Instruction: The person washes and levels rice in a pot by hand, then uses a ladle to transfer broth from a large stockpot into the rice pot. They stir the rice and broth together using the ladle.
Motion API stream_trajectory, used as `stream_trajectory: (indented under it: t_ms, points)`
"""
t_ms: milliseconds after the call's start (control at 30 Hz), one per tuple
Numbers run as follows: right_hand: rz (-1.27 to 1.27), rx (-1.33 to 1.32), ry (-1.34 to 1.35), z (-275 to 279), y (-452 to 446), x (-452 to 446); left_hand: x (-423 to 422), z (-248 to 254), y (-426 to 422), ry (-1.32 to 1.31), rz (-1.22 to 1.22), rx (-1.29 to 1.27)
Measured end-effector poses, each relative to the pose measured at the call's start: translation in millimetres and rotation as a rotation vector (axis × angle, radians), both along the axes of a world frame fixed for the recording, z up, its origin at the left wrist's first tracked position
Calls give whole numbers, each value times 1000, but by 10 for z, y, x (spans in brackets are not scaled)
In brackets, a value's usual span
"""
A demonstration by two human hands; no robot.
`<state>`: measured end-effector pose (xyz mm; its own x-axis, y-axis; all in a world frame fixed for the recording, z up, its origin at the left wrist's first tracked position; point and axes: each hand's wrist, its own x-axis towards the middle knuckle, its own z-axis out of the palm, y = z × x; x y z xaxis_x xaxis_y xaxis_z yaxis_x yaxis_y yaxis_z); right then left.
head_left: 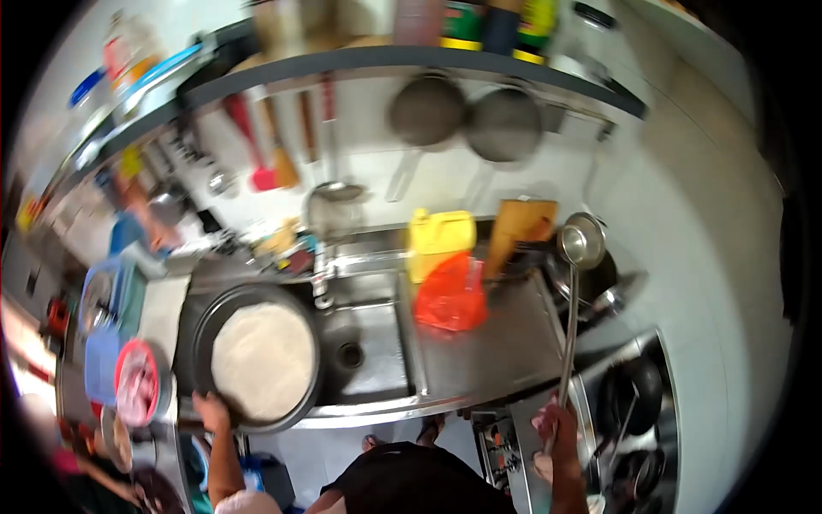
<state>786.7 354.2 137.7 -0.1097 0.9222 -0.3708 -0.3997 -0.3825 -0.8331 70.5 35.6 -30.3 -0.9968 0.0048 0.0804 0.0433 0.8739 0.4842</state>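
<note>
A large dark round basin [202, 343] full of a smooth pale mass [263, 360] sits over the left part of the sink. My left hand [212, 411] grips its near left rim. In my right hand [556, 427] is the long handle of a metal ladle [572, 334]. The fingers wrap round the lower handle, and the bowl of the ladle points away from me, above dark pans [599, 278] in the back right corner. I cannot tell whether the bowl touches them or holds anything.
Right of the sink [351, 354], a red plastic bag [451, 295], yellow container [438, 236] and wooden board [518, 227] stand on the steel counter. A wok [629, 394] occupies the stove at right. Utensils hang below the shelf [342, 58]. Another person's arm [107, 484] shows lower left.
</note>
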Motion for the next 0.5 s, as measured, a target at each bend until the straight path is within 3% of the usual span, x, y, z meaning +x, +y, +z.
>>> stream_trajectory:
  t_ms: [100,167,200,367,500]
  points:
    - [-143,2,-221,-267,819,227,67,27,52,177,59,-154]
    - [-60,96,-379,-520,1520,470,111,-23,48,159,148,-182]
    - [-84,69,-508,-666,1881,543,229,50,113,80,196,-174]
    - [-247,-236,-1044,-1682,3708,827,690,76,195,166,191,-237]
    - [94,-57,-1689,-1645,4199,899,931,151,99,193,91,-233]
